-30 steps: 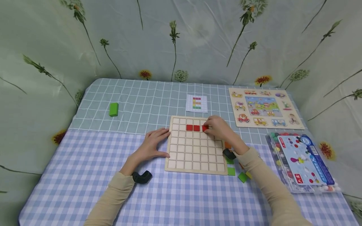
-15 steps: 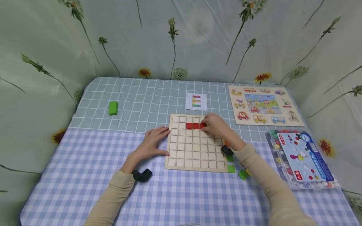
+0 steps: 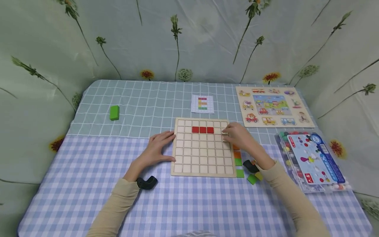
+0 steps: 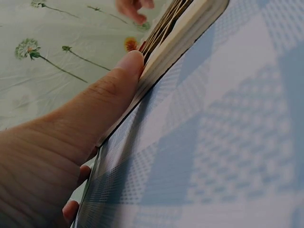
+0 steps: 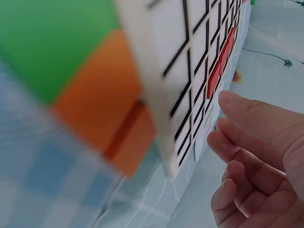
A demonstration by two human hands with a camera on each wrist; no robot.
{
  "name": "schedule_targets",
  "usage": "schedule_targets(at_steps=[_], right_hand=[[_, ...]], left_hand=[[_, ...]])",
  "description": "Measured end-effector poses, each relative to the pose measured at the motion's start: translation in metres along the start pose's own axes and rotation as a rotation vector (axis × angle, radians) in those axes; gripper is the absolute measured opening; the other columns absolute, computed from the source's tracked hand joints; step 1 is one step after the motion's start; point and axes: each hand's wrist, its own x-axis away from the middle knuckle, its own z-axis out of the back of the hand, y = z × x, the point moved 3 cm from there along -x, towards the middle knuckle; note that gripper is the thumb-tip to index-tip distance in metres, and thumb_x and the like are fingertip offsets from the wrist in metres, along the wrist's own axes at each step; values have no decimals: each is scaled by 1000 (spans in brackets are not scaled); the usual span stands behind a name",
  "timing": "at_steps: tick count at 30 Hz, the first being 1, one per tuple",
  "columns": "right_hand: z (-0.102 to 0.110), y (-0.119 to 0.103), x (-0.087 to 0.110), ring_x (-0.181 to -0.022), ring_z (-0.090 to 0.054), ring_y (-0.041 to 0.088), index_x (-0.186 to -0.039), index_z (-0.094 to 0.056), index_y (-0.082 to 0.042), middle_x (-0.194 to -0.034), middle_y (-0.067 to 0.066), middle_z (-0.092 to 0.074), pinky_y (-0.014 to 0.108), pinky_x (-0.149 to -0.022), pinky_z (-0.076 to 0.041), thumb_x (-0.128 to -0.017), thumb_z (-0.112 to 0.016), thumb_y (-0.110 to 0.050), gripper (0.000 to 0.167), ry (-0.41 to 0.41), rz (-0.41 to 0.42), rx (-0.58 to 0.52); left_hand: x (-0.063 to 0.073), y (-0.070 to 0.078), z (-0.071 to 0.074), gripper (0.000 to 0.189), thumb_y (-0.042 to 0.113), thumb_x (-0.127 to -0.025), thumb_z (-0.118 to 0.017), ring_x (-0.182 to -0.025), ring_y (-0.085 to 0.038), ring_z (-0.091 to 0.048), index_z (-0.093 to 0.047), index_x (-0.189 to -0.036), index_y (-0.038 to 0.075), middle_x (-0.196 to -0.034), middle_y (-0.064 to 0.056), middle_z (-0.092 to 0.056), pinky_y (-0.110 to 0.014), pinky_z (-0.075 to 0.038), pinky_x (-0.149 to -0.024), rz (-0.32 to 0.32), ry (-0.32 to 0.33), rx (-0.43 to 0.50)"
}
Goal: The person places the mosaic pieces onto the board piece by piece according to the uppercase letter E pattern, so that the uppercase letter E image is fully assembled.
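A wooden grid board lies in the middle of the table, with three red square tiles side by side in its second row. My left hand steadies the board's left edge, fingers and thumb spread against it; the left wrist view has the thumb along the board's side. Over the board's upper right edge is my right hand, apart from the red tiles. Seen from the right wrist, its fingers are loosely bent with nothing between them. Orange tiles lie along the board's right side.
Green tiles and a yellow one lie right of the board. Behind it is a printed pattern card. A vehicle puzzle and a clear plastic box are at right, a green block at far left.
My right hand has let go of the third red tile, which now sits in the row beside the other two, and has moved right. The left hand stays at the board's edge.
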Motion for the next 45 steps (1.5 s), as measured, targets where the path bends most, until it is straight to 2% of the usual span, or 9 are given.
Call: schedule_targets(at_steps=[13,17,20,25,33,40,45], right_hand=[[11,14,57,-88,-60,31,-99,-72,2,-93,16,-66,43,-75,-51,-79,-72,-7,22,29,-84,38],[14,21,74,-91,-60,32,-102,-71,3,-97,17,-66,45,-78,-50,-80,-71,-7,24,34,-155,5],[17,26,86,-94,-59,33,-106,-69,3,-100,18,-65,48,-82,-49,-82,-69,-8,27,21,-229,-22],[19,31,102,-97,-59,35,-109,-68,4,-103,20,-66,50,-85,-49,-82,-68,-5,28,-19,-250,-22],[16,39,116,-103,-59,38,-109,-69,2,-109,22,-65,52,-88,-47,-81,-67,-3,28,-60,-271,-40],[14,43,121,-93,-61,32,-105,-70,1,-101,17,-68,48,-81,-50,-80,-69,-4,26,-67,-235,-36],[13,46,127,-92,-62,29,-105,-70,-1,-101,15,-68,47,-81,-50,-79,-70,-6,26,-92,-243,-47]], left_hand=[[0,0,0,93,40,-65,-82,-140,-31,-30,-42,-141,6,-149,-13,-40,-53,-21,-105,16,-15,7],[-1,0,0,93,40,-65,-82,-140,-30,-30,-42,-141,6,-148,-13,-40,-53,-21,-105,8,-9,-1],[-1,0,0,93,40,-65,-82,-140,-31,-30,-42,-141,6,-148,-13,-40,-52,-21,-105,6,-8,-1],[-1,0,0,93,39,-65,-82,-140,-31,-30,-41,-142,6,-149,-13,-39,-53,-21,-105,9,-12,1],[-1,0,0,93,40,-65,-82,-141,-31,-29,-41,-142,6,-149,-12,-39,-53,-20,-105,19,-16,5],[-1,0,0,93,40,-66,-82,-141,-31,-29,-41,-142,6,-149,-12,-39,-54,-20,-105,17,-13,14],[-1,0,0,92,39,-66,-82,-141,-31,-29,-42,-142,6,-149,-13,-39,-54,-20,-105,13,-11,14]])
